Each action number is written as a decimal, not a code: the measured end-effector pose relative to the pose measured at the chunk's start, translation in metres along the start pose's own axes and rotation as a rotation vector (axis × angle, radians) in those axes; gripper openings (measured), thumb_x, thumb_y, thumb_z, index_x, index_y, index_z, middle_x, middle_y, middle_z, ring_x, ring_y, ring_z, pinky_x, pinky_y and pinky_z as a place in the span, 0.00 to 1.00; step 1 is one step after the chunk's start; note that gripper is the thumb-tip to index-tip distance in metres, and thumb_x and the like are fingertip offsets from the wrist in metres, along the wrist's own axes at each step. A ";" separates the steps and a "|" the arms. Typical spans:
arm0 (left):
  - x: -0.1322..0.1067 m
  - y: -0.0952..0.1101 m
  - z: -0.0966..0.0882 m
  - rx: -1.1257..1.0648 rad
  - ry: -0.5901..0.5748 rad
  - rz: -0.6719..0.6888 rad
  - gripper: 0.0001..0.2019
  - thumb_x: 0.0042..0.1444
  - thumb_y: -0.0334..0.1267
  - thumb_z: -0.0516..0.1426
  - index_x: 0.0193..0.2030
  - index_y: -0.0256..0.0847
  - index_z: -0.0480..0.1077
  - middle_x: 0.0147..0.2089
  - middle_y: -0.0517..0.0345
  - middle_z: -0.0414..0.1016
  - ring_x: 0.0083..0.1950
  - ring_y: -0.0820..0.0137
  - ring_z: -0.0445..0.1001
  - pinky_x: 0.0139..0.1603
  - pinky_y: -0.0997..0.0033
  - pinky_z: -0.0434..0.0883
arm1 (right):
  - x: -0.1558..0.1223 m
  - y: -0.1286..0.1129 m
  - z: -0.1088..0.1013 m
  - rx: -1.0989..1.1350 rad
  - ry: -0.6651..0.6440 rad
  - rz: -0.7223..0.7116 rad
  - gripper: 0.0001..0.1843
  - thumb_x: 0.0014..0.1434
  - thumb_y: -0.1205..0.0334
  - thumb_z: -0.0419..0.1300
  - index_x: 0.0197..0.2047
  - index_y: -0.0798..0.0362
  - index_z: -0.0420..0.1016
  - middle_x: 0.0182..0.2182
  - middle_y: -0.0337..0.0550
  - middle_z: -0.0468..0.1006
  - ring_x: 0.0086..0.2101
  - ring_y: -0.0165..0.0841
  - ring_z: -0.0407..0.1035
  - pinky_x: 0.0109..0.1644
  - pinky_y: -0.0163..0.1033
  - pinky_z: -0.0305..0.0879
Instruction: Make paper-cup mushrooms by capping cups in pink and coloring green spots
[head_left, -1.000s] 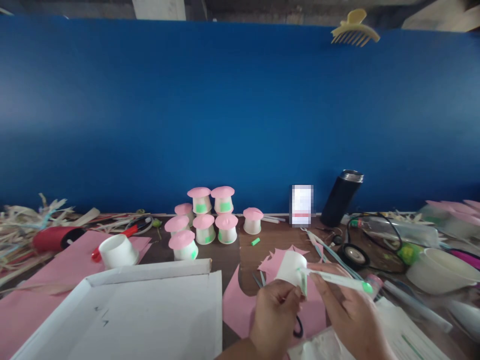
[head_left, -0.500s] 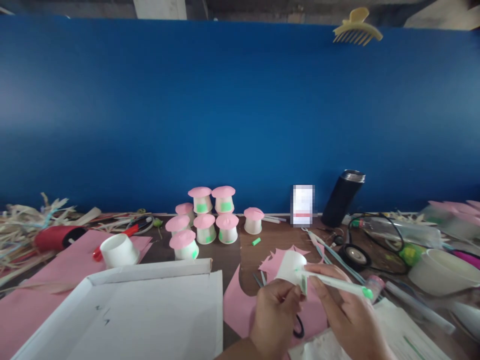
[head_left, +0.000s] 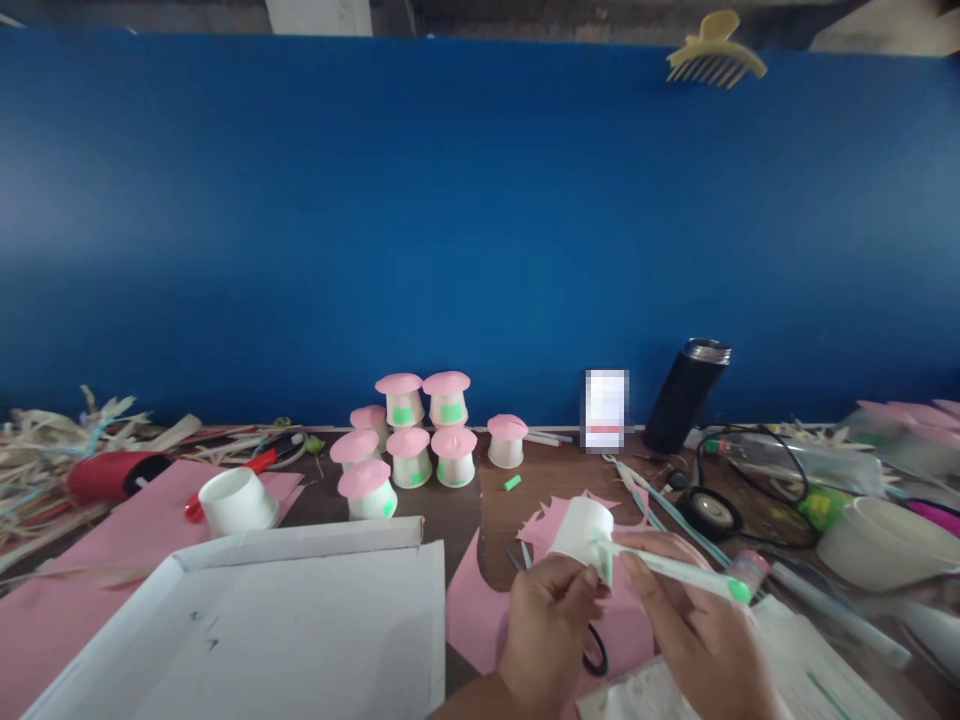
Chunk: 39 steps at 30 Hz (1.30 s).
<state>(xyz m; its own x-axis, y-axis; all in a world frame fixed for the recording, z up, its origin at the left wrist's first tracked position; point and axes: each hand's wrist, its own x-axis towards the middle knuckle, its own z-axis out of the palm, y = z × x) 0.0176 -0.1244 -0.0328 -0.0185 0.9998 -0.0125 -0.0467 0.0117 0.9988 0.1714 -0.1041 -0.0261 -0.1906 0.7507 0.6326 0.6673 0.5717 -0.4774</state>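
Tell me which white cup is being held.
The tilted cup in the left hand, with the marker from the right hand at its side; neither hand touches the pink-topped cups or the bare cup behind the white box.

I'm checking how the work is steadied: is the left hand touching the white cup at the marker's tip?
Touching. The head view shows the left hand gripping the tilted white cup near its rim, thumb against its side.

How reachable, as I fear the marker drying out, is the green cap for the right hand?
Probably not readily: the right hand holds the marker, and the white cup in the left hand lies between it and the green cap.
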 end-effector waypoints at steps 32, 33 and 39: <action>-0.001 0.005 0.001 -0.021 0.013 -0.056 0.15 0.54 0.44 0.55 0.25 0.36 0.76 0.26 0.57 0.72 0.30 0.69 0.71 0.33 0.72 0.64 | 0.000 0.003 -0.004 -0.114 0.010 0.019 0.13 0.61 0.53 0.54 0.39 0.49 0.76 0.34 0.43 0.82 0.37 0.37 0.76 0.45 0.40 0.70; -0.001 0.005 0.001 -0.033 0.011 -0.048 0.15 0.54 0.44 0.56 0.25 0.36 0.76 0.26 0.56 0.72 0.30 0.69 0.71 0.33 0.72 0.64 | -0.001 0.003 -0.004 -0.115 0.012 0.018 0.13 0.61 0.52 0.54 0.40 0.49 0.76 0.35 0.43 0.81 0.38 0.37 0.76 0.45 0.40 0.70; -0.001 0.002 0.000 -0.067 -0.001 -0.067 0.15 0.53 0.45 0.56 0.27 0.36 0.76 0.28 0.55 0.73 0.30 0.69 0.71 0.33 0.72 0.65 | 0.001 0.002 -0.001 -0.075 -0.009 0.005 0.11 0.62 0.58 0.54 0.43 0.49 0.75 0.40 0.43 0.81 0.43 0.36 0.74 0.51 0.40 0.67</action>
<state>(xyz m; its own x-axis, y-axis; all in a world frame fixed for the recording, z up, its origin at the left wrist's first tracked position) 0.0180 -0.1251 -0.0312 -0.0122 0.9968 -0.0796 -0.1146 0.0777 0.9904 0.1733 -0.1027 -0.0256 -0.1940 0.7566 0.6245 0.7202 0.5420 -0.4330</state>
